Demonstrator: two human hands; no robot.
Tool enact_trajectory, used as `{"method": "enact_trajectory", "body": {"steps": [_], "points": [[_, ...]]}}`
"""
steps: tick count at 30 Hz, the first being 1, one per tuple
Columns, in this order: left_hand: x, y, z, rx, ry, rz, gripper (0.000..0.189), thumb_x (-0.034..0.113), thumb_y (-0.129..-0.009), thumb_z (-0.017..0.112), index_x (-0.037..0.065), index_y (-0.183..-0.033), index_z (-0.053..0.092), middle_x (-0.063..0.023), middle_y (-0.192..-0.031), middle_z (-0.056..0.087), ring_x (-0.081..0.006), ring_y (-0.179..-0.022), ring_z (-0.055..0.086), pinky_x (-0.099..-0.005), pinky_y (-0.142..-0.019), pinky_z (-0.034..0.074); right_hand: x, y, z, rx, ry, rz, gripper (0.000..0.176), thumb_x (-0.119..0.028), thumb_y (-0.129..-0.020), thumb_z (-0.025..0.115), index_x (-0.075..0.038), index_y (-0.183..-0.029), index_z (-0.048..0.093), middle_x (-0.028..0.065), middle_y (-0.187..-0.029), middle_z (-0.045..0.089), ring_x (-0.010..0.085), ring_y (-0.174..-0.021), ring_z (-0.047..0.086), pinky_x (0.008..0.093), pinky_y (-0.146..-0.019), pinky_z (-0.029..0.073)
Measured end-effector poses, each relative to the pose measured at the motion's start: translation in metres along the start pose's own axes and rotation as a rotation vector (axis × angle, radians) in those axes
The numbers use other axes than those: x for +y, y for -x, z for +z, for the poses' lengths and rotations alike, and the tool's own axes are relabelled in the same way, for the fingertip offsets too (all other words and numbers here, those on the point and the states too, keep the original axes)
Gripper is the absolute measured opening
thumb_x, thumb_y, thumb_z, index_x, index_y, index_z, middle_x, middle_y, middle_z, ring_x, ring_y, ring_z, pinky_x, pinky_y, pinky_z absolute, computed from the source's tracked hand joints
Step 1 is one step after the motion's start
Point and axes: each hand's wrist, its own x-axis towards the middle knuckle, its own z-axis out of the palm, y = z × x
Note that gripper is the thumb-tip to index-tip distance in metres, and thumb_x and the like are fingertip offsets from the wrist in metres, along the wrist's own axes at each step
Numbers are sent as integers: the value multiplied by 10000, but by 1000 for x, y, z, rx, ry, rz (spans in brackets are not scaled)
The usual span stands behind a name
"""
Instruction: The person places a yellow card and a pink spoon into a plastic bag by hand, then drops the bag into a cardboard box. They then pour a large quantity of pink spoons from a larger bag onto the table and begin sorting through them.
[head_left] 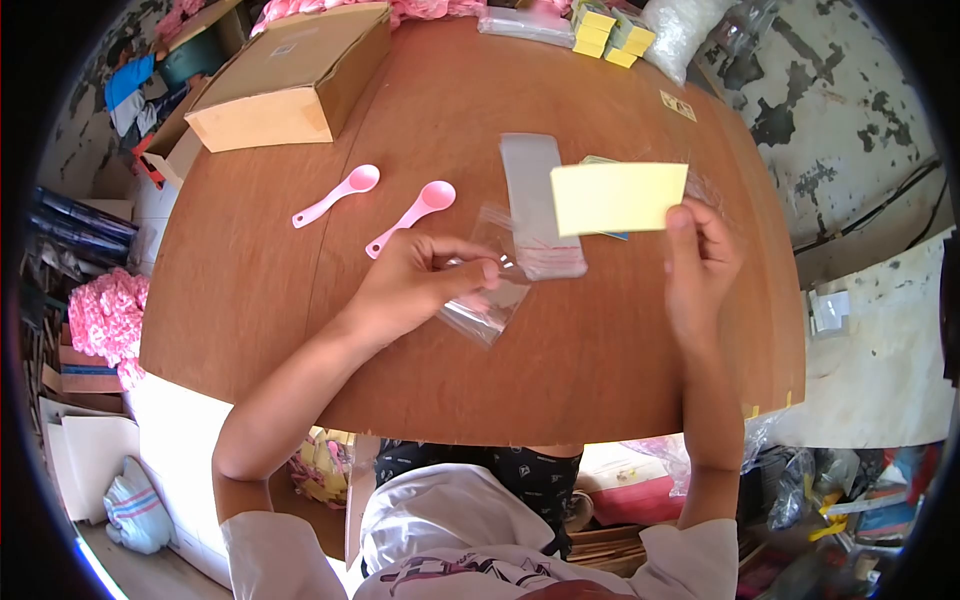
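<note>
My right hand [703,255] pinches a pale yellow card [615,200] by its right end, holding it up over the table. Between the thumb and fingers of my left hand [425,275] is a clear plastic bag [490,312], partly hidden by that hand. Beyond my left hand lie two pink measuring spoons, one nearer [425,205] and one farther left [350,185]. A stack of clear plastic sleeves [535,190] rests flat in the middle. Other cards [620,236] peek out from behind the yellow one.
A cardboard box [280,85] stands at the table's [480,390] back left. Along the back edge are bundles of yellow cards [593,30] and a bulging clear plastic bag [680,30]. A small card [678,106] lies at the back right. At far left, a person [130,95] is partly visible.
</note>
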Motion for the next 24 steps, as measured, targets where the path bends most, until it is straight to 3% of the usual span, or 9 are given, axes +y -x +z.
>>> {"method": "enact_trajectory", "body": {"steps": [1, 3, 7, 12, 20, 22, 24], "points": [[-2, 0, 1, 4, 3, 1, 246, 142, -917, 692, -49, -1071, 701, -96, -909, 717, -139, -793, 692, -268, -715, 587, -4, 4, 2, -56, -109, 100, 151, -119, -943, 672, 26, -978, 692, -42, -794, 605, 4, -652, 450, 183, -551, 343], [-7, -1, 6, -96, 14, 23, 229, 136, -918, 690, -45, -1058, 707, -92, -917, 720, -137, -799, 694, -251, -695, 576, -3, 9, 8, -114, -112, 79, 157, -122, -945, 671, 29, -986, 688, -40, -791, 619, -7, -644, 457, 169, -546, 336], [-11, -1, 10, -96, -29, 86, 226, 146, -933, 675, -47, -1045, 710, -83, -897, 719, -124, -760, 687, -240, -671, 563, 2, 11, 19, -198, -92, 120, 166, -133, -945, 672, 28, -982, 691, -46, -762, 619, -14, -623, 443, 172, -531, 320], [-13, 1, 7, -80, -64, 81, 250, 179, -928, 684, -51, -1021, 713, -79, -844, 717, -109, -744, 684, -246, -657, 558, 5, 9, 14, -444, -112, 189, 119, -96, -932, 679, 7, -989, 692, -42, -764, 628, -10, -615, 439, 179, -522, 314], [-7, 8, 13, -89, -154, 100, 258, 203, -924, 691, -46, -978, 728, -55, -790, 709, -64, -693, 629, -244, -614, 513, 3, 26, 31, -459, -145, 107, 86, -77, -907, 700, -31, -979, 709, -14, -782, 647, 16, -588, 424, 195, -534, 329], [-7, 7, 11, -46, -254, 190, 246, 197, -921, 692, -41, -971, 732, -43, -766, 708, -47, -672, 601, -251, -591, 483, 3, 22, 31, -559, -198, -26, 87, -78, -901, 702, -23, -968, 716, 34, -882, 663, 50, -667, 510, 211, -579, 398], [-8, 6, 10, -34, -264, 221, 237, 190, -917, 692, -36, -975, 733, -41, -757, 707, -43, -671, 596, -257, -589, 477, 0, 23, 33, -594, -188, -18, 96, -81, -899, 702, -19, -970, 720, 56, -933, 662, 79, -733, 554, 225, -628, 439]]}}
